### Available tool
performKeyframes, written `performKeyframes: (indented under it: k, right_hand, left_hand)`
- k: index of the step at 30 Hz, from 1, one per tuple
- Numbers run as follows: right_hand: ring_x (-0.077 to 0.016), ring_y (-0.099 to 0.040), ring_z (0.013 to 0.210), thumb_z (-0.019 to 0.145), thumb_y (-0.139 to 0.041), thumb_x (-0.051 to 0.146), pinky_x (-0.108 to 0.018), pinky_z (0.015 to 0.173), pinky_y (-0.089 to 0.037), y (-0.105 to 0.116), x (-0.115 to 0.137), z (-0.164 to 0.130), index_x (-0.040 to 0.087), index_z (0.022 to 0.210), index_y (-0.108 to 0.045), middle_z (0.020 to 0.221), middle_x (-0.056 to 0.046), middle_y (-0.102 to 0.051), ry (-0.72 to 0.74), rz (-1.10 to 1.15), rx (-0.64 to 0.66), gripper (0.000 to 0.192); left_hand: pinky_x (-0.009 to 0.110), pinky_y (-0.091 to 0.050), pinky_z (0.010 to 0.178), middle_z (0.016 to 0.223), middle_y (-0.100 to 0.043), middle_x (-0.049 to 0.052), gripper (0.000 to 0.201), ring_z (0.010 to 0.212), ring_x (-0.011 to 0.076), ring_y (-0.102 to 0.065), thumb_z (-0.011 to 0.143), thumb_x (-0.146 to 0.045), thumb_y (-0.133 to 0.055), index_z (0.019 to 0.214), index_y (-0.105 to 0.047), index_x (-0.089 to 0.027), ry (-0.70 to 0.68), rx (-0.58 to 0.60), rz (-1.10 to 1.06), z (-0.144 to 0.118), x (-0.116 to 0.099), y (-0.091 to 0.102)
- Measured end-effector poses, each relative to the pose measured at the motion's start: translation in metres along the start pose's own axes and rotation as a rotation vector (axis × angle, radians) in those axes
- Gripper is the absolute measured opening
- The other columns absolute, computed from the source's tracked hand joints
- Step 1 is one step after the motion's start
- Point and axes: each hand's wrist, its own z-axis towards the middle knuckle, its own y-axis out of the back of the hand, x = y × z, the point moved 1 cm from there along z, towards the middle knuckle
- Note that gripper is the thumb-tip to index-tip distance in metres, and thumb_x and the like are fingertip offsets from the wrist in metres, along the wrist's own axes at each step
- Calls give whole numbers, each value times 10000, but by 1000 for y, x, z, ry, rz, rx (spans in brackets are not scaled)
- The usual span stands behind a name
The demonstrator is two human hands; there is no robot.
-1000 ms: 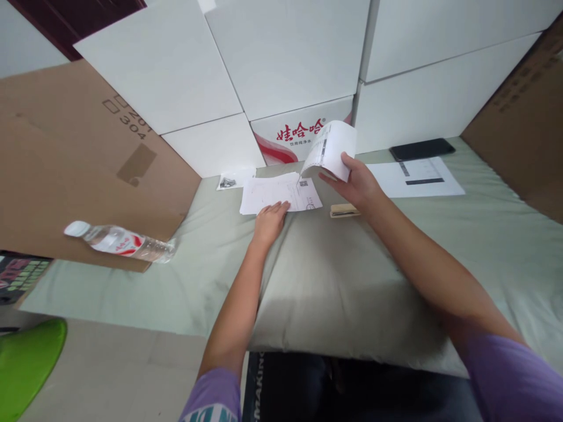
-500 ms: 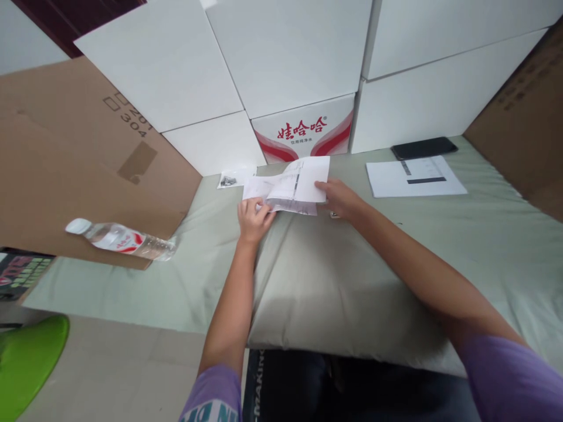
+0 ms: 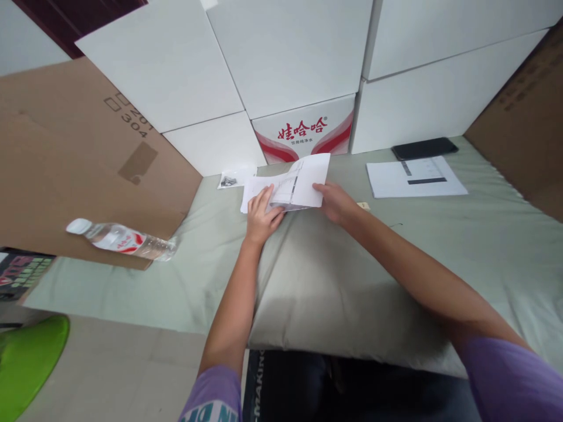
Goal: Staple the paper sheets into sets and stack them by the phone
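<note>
Printed white paper sheets (image 3: 308, 179) lie between my hands on the green cloth, their right part lifted and curved. My right hand (image 3: 335, 201) pinches the right edge, thumb on top and the other fingers out of sight beneath. My left hand (image 3: 263, 218) rests on the left part of the sheets, its fingers spread over the paper and its thumb by the near edge. Just past the left end of the paper lies a small clear bag with dark metal pieces (image 3: 229, 180). A small pale item (image 3: 363, 206) shows partly from behind my right wrist.
White boxes (image 3: 285, 53) stand stacked along the back, one with red print. A brown cardboard panel (image 3: 57, 152) leans at the left, with a water bottle (image 3: 127, 239) lying before it. At the right, a black phone (image 3: 424, 148) touches a printed paper stack (image 3: 387, 183).
My left hand has slid rightward and further onto the paper. My right hand has lowered its edge slightly, and the pale item has come into view right of my wrist.
</note>
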Motion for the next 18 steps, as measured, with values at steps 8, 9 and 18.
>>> performKeyframes:
  k: [8, 9, 18]
  right_hand:
    - [-259, -695, 1074, 888, -557, 149, -491, 923, -625, -5, -6, -2, 175, 1069, -616, 1127, -144, -726, -57, 94, 49, 193]
    - [-263, -694, 1068, 879, -552, 136, -494, 909, -630, -5, -6, -3, 174, 1072, -611, 1129, -146, -723, -60, 109, 53, 205]
    - [-260, -685, 854, 834, -649, 275, -563, 797, -624, -4, -3, -18, 243, 1107, -570, 995, -93, -688, -222, -4, 52, 286]
  left_hand:
    - [547, -360, 1122, 1512, -576, 74, 145, 1400, 317, -511, 921, -245, -604, 1021, -708, -229, 134, 39, 18, -1, 11, -10]
    - [550, -368, 1110, 1521, -567, 69, 145, 1398, 328, -506, 906, -232, -613, 1013, -711, -225, 154, 29, 27, -1, 14, -11]
    - [499, -379, 1050, 1069, -779, 77, 311, 1140, 260, -656, 1000, -240, -459, 1093, -751, -296, 60, -61, -27, -7, 26, -4]
